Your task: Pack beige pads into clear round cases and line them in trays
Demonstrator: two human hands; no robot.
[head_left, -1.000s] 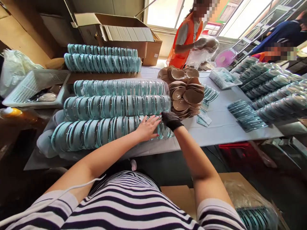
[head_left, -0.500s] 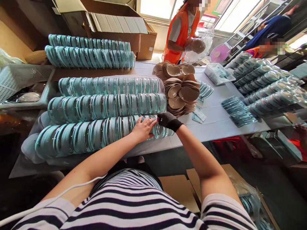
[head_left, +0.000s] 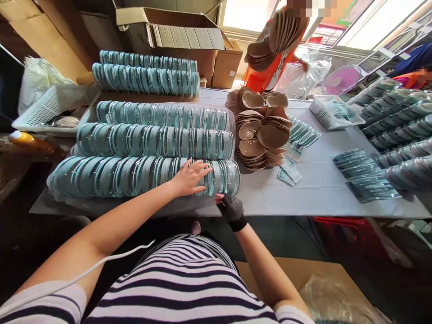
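Observation:
My left hand [head_left: 191, 177], bare, rests with fingers spread on the right part of the front row of teal packs [head_left: 130, 177]. These are round, flat packs in shiny clear wrapping, standing on edge in a long row. My right hand [head_left: 231, 209] wears a black glove with bare fingertips. It hovers at the table's front edge, just below the right end of that row. Its fingers are curled together; what they hold, if anything, is hidden. Behind the front row lies another row of teal packs [head_left: 155, 141].
Right of the rows sit stacked brown curved pads [head_left: 259, 135]. Across the white table [head_left: 256, 198], a person in an orange vest [head_left: 266, 78] holds up more pads. White baskets [head_left: 332, 112], flat teal packs [head_left: 364, 175] and a cardboard box [head_left: 189, 58] stand around.
My right hand has come away from the front row, down toward me. My left hand stays on the row, fingers more spread. The person opposite has raised a stack of brown pads.

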